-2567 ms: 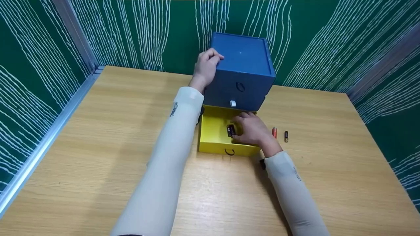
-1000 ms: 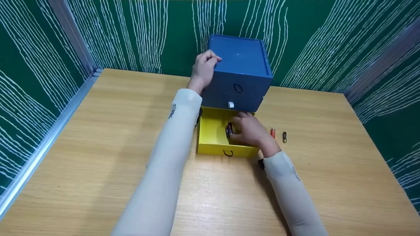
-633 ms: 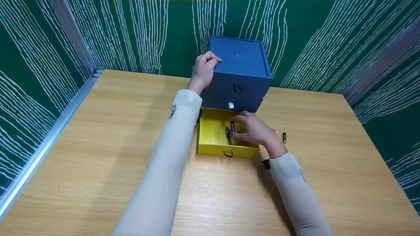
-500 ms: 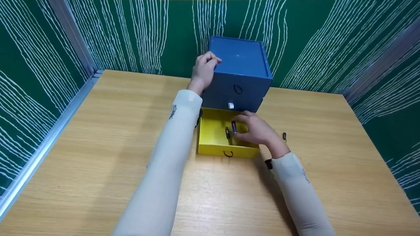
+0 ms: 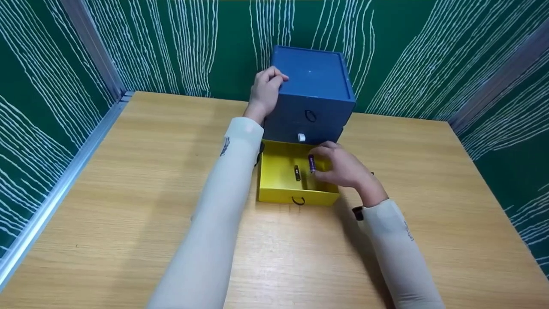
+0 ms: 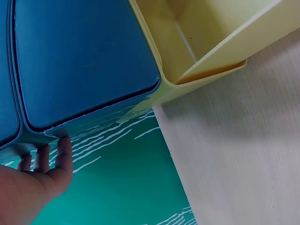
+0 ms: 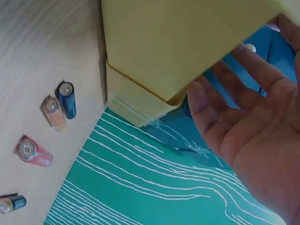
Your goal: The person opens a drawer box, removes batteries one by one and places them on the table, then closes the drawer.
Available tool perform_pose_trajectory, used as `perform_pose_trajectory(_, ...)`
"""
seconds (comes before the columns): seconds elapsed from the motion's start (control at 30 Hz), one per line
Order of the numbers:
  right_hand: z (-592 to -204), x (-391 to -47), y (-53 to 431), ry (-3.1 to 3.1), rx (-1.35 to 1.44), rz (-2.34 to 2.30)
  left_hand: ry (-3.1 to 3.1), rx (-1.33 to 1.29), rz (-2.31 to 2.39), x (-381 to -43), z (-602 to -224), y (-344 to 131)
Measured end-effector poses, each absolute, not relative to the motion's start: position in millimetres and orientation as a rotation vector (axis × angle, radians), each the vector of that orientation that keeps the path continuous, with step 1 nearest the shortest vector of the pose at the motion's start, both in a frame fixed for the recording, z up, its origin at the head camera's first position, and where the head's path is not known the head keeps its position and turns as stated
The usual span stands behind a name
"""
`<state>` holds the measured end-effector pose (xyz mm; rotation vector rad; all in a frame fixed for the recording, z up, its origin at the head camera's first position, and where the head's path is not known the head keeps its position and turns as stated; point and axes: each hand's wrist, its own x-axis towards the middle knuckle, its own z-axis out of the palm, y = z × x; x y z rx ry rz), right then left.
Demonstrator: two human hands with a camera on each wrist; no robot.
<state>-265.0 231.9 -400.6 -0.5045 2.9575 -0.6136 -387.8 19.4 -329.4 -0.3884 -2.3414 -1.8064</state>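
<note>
My left hand (image 5: 266, 90) rests on the top left edge of a blue drawer cabinet (image 5: 315, 71); in the left wrist view its fingertips (image 6: 64, 145) touch the cabinet's side. Below, a yellow drawer (image 5: 274, 195) is pulled out. Over the drawer's right half my right hand (image 5: 345, 168) pinches a purple battery (image 5: 312, 164) between thumb and fingers. A dark battery (image 5: 297, 173) lies on the drawer floor, to the left of the held one. In the right wrist view the drawer wall hides the held battery and some fingertips of the right hand (image 7: 262, 126).
Several batteries stand or lie on the table right of the drawer, among them a red battery (image 7: 35, 152), an orange battery (image 7: 55, 113) and a dark blue battery (image 7: 67, 99). A green wall (image 5: 240, 56) with white streaks rises behind the cabinet.
My right hand has picked up the purple battery from beside the dark one and shifted it right. It now covers the batteries on the table in the head view. The left hand stays put.
</note>
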Motion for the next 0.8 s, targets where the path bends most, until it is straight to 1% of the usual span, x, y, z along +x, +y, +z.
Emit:
perform_pose_trajectory(0.3,-394.6,-261.8,240.7,2.92,-0.455,-0.685,-2.352,-0.38,-1.792,-388.3,-329.4,19.1)
perform_pose_trajectory(0.8,-396.6,-258.8,261.9,2.964,-0.41,-0.638,-2.34,-0.384,-1.817,-388.3,-329.7,20.0)
